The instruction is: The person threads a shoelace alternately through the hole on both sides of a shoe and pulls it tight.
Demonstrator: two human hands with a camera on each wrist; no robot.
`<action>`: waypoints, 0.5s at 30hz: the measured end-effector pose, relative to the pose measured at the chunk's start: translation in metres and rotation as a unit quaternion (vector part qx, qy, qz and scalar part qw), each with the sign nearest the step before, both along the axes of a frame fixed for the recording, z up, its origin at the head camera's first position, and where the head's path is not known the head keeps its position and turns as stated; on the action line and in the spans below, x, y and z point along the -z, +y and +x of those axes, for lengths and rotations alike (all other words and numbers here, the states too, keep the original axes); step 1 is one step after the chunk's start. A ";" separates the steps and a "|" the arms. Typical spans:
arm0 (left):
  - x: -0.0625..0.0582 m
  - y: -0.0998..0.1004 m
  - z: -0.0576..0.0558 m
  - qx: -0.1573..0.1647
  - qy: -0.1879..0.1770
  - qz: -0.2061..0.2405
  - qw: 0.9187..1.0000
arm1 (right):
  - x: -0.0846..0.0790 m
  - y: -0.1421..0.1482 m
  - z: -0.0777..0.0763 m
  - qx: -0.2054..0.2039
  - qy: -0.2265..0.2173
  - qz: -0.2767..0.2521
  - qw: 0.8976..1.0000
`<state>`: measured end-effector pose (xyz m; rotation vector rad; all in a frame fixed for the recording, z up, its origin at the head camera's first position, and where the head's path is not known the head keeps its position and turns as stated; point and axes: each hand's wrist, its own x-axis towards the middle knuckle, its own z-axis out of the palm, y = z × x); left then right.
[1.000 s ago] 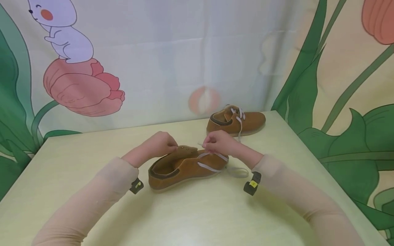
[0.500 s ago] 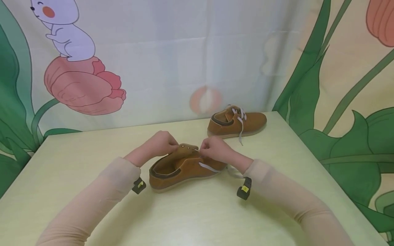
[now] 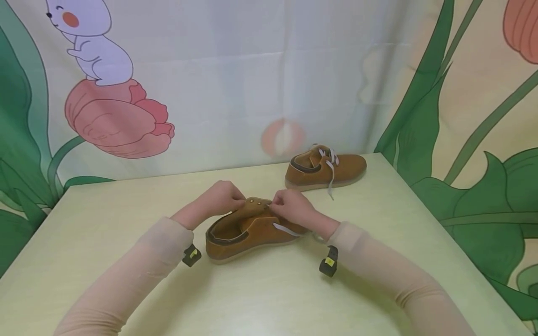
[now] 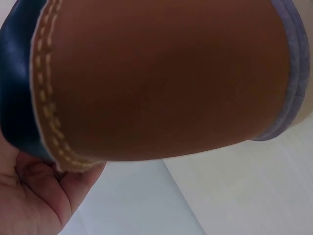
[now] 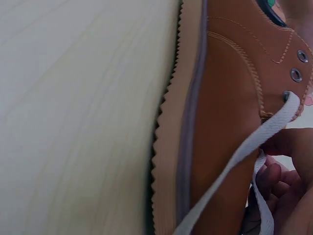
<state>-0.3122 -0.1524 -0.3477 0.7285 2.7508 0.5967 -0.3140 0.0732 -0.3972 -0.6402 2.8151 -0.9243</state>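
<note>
Nearest are two pale beige fabric sleeves (image 3: 122,275), with a small black wrist camera (image 3: 192,255) slung under the left cuff and another under the right. Beyond them, near the middle of the pale yellow-green table (image 3: 252,298), stands the brown leather-look low shoe (image 3: 252,238), upright on its sole with toe to the right, perhaps so that its throat lies between both hands. The left hand (image 3: 220,197) pinches the upper edge of the brown far-side eyelet flap (image 3: 254,203), probably to hold it raised and steady, with the eyelets facing the person. The right hand (image 3: 294,205) is at the flap's other end, its fingers curled together and seemingly pinching the flat white fabric lace (image 5: 249,149); the very tip is hidden. In the right wrist view, that lace leaves one metal eyelet on the near side, while two metal eyelets (image 5: 296,75) beside it are bare. Farther back, near the table's rear edge, a matching brown laced shoe (image 3: 346,169) sits upright, apparently set aside for working room, a lace end hanging down its near side. Behind everything hangs the white printed cloth backdrop (image 3: 235,93).
</note>
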 end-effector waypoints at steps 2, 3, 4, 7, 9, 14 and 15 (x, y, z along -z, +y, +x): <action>0.001 0.000 0.000 0.002 -0.001 0.003 1.000 | 0.001 -0.002 0.000 0.010 0.003 0.005 1.000; 0.001 -0.001 0.001 0.004 0.000 0.005 1.000 | 0.002 -0.003 0.000 0.015 0.005 0.007 1.000; 0.001 -0.001 0.001 0.007 0.001 0.006 1.000 | 0.002 -0.004 -0.001 0.020 0.007 0.010 1.000; 0.001 0.000 0.000 0.015 0.002 0.005 1.000 | 0.003 -0.005 -0.003 0.025 0.005 0.013 1.000; -0.001 0.000 0.001 0.019 0.002 0.003 1.000 | 0.003 -0.004 -0.004 0.015 0.000 0.012 1.000; -0.001 0.000 0.003 0.026 -0.002 -0.005 1.000 | 0.005 -0.004 -0.008 -0.048 -0.002 0.021 0.999; -0.001 0.000 0.004 0.027 -0.002 -0.006 1.000 | 0.006 -0.004 -0.009 -0.061 -0.001 0.020 0.998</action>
